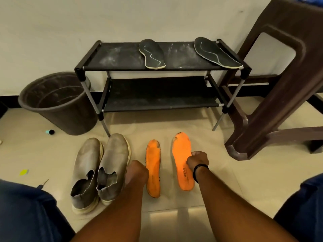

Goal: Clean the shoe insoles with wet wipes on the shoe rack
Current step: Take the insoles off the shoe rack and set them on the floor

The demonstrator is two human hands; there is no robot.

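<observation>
Gripping orange insoles (181, 154), both hands (198, 160), floor

rack top shelf (122, 57): two dark insoles (151, 54), (215, 52)
floor (227, 180): orange insoles (153, 167), (182, 159) at 6; shoes (99, 170) 7; bin (59, 102) 9

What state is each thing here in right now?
left hand: gripping the left orange insole
right hand: pinching the right orange insole
left orange insole: tilted on edge, worn toe
right orange insole: flat on floor
two dark insoles: lying on rack's top shelf
shoe rack: dusty top, bottom shelf bare
grey shoes: side by side, dusty
bin: upright
</observation>
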